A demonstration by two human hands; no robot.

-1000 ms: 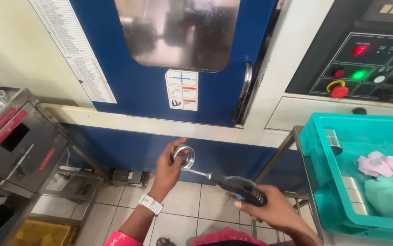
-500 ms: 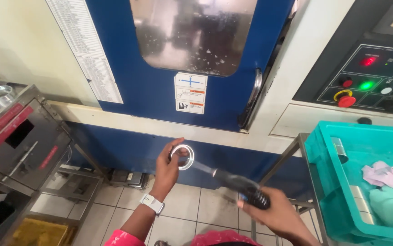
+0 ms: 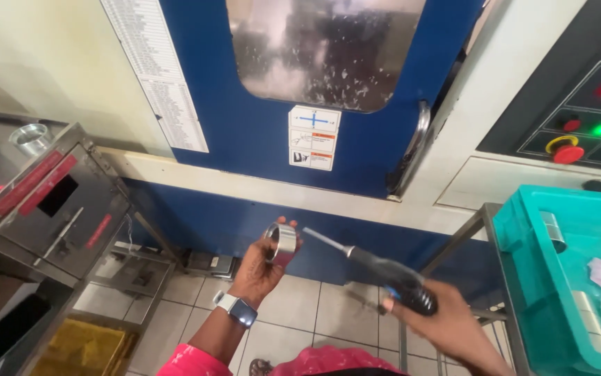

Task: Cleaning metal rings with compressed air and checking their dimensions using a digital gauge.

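My left hand (image 3: 258, 268) holds a shiny metal ring (image 3: 281, 242) up in front of the blue machine door (image 3: 356, 150). A watch sits on that wrist. My right hand (image 3: 446, 324) grips a black air gun (image 3: 394, 273) by its handle; the thin metal nozzle points left and ends just right of the ring. Both hands are below the door's window, over the tiled floor.
A teal crate (image 3: 523, 278) with metal rings and cloths stands on a metal frame at the right. A control panel (image 3: 586, 132) with red and green lights is above it. A steel cabinet (image 3: 43, 209) with another metal ring on top stands at the left.
The ring has turned in my left hand, from face-on to side-on. The air gun's nozzle has come off the ring's opening and now sits to its right.
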